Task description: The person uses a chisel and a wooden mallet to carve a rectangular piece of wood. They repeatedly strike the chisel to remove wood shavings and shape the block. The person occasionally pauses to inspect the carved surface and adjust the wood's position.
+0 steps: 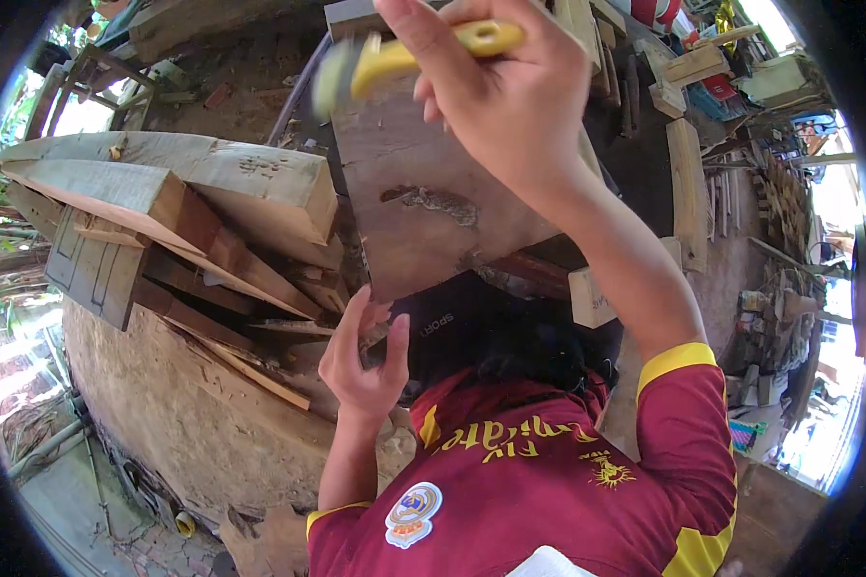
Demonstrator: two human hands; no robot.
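Note:
My right hand [496, 125], high in the middle, is closed on a yellow-handled tool [423, 48] with a blurred head, perhaps a brush or scraper. Below it lies a flat wooden board [404, 240] with a rough, elongated grey-and-dark patch [433, 204] in its surface. My left hand [366, 361] is open, fingers apart and slightly curled, at the board's lower left corner; whether the fingertips touch it I cannot tell.
Thick planks and beams [241, 192] are stacked at the left. More timber [686, 192] stands along the right, a short block [592, 293] sits right of the board, and cluttered wood and tools [770, 202] fill the far right.

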